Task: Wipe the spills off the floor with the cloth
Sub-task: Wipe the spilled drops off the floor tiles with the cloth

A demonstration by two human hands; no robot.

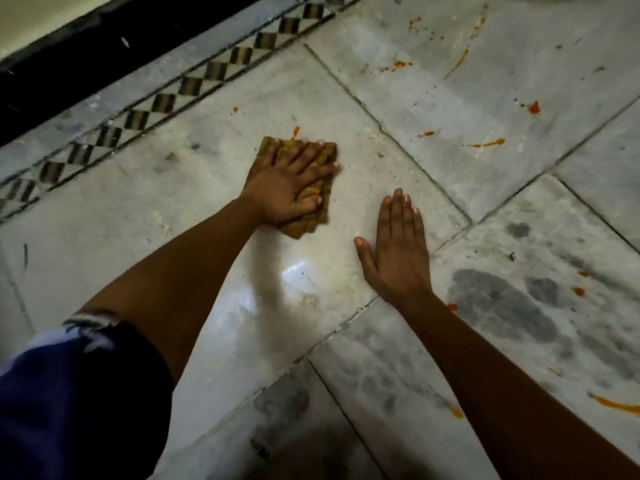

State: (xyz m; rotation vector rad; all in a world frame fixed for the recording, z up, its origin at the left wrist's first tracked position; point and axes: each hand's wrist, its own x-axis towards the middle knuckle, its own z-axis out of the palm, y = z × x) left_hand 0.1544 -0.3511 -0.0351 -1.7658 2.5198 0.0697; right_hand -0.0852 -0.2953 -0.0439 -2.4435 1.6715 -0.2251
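A folded mustard-brown cloth (320,195) lies flat on the pale marble floor (194,209). My left hand (287,183) presses down on it with straight, spread fingers. Just beyond the cloth's far edge sits a small orange spill (295,131). My right hand (398,251) rests flat on the bare floor to the right of the cloth, fingers straight and together, holding nothing. More orange spills are scattered at the right: a streak (488,143), a blob (534,107) and spots (398,65) farther away.
A checkered tile border (188,86) runs diagonally at the upper left, with a dark skirting (69,74) behind it. Orange streaks (616,405) and small drops (579,291) mark the grey-veined tiles at the lower right. A blue sleeve (69,393) fills the lower left.
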